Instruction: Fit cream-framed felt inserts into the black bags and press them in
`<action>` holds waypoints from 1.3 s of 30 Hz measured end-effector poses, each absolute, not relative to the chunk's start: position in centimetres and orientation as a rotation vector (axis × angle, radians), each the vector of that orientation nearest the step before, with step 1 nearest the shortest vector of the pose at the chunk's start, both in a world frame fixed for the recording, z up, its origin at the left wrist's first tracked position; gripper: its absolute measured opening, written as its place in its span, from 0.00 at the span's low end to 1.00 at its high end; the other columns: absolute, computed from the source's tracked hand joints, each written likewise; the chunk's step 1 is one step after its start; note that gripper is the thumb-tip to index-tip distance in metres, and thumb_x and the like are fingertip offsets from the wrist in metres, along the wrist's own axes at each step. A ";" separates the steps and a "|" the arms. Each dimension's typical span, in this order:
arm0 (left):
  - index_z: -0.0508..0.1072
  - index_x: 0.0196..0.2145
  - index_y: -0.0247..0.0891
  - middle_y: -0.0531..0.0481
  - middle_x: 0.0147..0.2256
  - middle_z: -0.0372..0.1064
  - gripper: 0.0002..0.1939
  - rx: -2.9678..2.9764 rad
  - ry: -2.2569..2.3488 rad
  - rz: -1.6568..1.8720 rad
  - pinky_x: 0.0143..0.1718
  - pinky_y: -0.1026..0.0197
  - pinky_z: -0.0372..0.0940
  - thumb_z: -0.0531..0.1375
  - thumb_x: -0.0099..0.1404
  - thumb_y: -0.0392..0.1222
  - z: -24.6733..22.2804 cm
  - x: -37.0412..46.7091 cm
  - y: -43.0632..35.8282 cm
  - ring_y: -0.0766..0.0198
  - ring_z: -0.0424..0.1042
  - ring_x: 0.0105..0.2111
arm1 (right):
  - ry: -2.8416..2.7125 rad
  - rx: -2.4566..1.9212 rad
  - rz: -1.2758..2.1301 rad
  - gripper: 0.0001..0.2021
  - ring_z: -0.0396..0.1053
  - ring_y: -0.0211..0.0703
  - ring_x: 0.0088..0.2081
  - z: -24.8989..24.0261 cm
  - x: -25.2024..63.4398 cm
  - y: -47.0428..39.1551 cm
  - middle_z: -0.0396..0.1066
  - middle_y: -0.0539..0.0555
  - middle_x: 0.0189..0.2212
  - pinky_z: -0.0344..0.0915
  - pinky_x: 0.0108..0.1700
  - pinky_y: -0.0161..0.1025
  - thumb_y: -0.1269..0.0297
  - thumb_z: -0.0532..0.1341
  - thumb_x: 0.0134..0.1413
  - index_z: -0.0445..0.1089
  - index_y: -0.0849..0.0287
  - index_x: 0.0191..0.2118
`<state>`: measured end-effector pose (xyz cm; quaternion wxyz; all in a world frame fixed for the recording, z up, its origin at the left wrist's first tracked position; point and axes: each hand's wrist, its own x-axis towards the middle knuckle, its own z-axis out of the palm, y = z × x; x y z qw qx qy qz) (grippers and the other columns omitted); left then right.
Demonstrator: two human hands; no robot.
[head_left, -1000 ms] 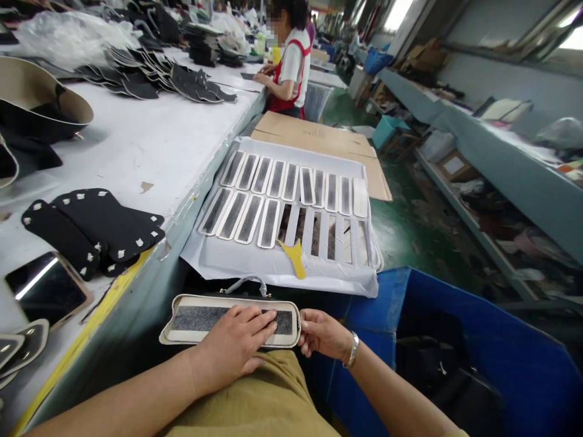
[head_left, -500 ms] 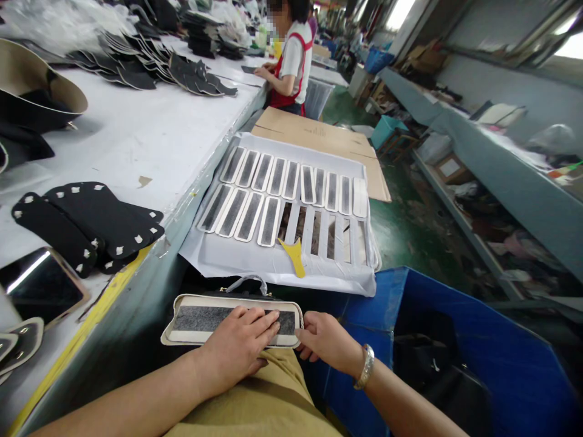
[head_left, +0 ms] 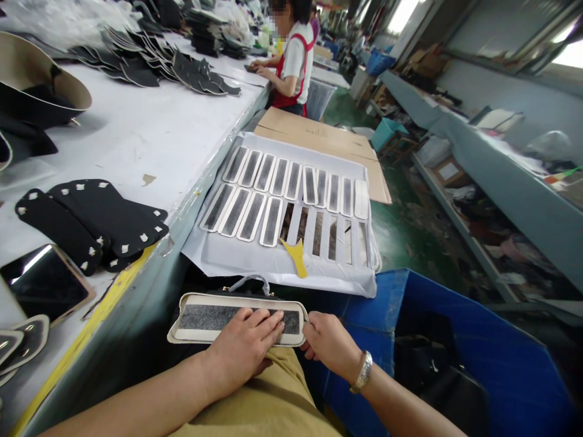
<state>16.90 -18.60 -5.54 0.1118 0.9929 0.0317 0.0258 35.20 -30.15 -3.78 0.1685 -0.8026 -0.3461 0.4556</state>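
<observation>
A black handbag (head_left: 182, 335) lies at my lap, with its pale-edged side facing up and its plastic-wrapped handle on the far side. On that side sits an oblong cream panel with a dark grey strip (head_left: 204, 317). The fingers of my left hand (head_left: 248, 337) lie over the panel's right half, with the thumb below the near edge. My right hand (head_left: 328, 340) is closed in a pinch at the bag's right end, where the rim lifts slightly. Its fingertips hide what exactly they pinch.
Ahead, a covered board (head_left: 237, 255) carries rows of similar panels (head_left: 272, 221) and a yellow piece (head_left: 296, 258). Black tabbed pieces (head_left: 122, 224) and a phone (head_left: 45, 282) lie on the left table (head_left: 182, 121). A blue bin (head_left: 455, 291) stands right. A co-worker (head_left: 294, 67) stands beyond.
The bag and both hands appear slightly further right as the view shifts. My right hand's fingers have moved a little at the bag's right end. My left hand stays on the panel.
</observation>
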 end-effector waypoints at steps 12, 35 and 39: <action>0.63 0.54 0.41 0.53 0.57 0.59 0.17 2.976 0.085 0.185 0.45 0.57 0.51 0.50 0.68 0.41 -5.9 16.7 -18.4 0.62 0.59 0.49 | -0.842 -2.272 1.381 0.09 0.70 0.39 0.17 -4.0 34.8 -29.7 0.71 0.53 0.18 0.62 0.15 0.28 0.68 0.48 0.51 0.60 0.61 0.25; 0.65 0.52 0.43 0.54 0.56 0.62 0.16 2.906 0.135 0.240 0.42 0.57 0.52 0.53 0.66 0.40 -6.4 16.8 -18.1 0.61 0.61 0.47 | -0.858 -2.230 1.540 0.06 0.69 0.37 0.17 -3.0 35.2 -28.8 0.71 0.51 0.17 0.62 0.15 0.28 0.71 0.51 0.51 0.60 0.60 0.25; 0.66 0.51 0.45 0.53 0.55 0.63 0.16 2.911 0.145 0.201 0.42 0.58 0.53 0.55 0.65 0.41 -6.2 17.0 -18.0 0.62 0.62 0.47 | -0.884 -2.076 1.554 0.09 0.71 0.39 0.21 -3.0 35.7 -29.7 0.72 0.53 0.21 0.66 0.19 0.31 0.61 0.53 0.53 0.60 0.61 0.28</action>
